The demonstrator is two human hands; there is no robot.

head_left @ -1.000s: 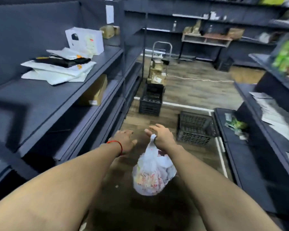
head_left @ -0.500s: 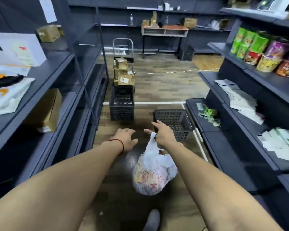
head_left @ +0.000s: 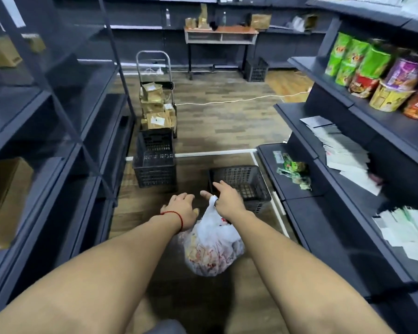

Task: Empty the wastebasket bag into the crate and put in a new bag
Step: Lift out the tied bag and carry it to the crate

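Thin translucent plastic bag (head_left: 212, 244), full of scraps, hangs over floor between forearms, just short of dark crate (head_left: 241, 186). Right hand (head_left: 227, 201) pinches gathered neck; index finger extended. Left hand (head_left: 181, 208) alongside, loose, holding nothing. Load looks light, soft, shifting; film may tear. Best hold: neck above, bottom corner for tipping.

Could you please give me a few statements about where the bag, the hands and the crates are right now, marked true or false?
1. The right hand holds the full bag by its gathered top. True.
2. The left hand grips the bag too. False: it is open beside it.
3. The bag already rests inside the low crate. False: it hangs short of it.
4. The tall crate stands in front of a trolley of boxes. True.
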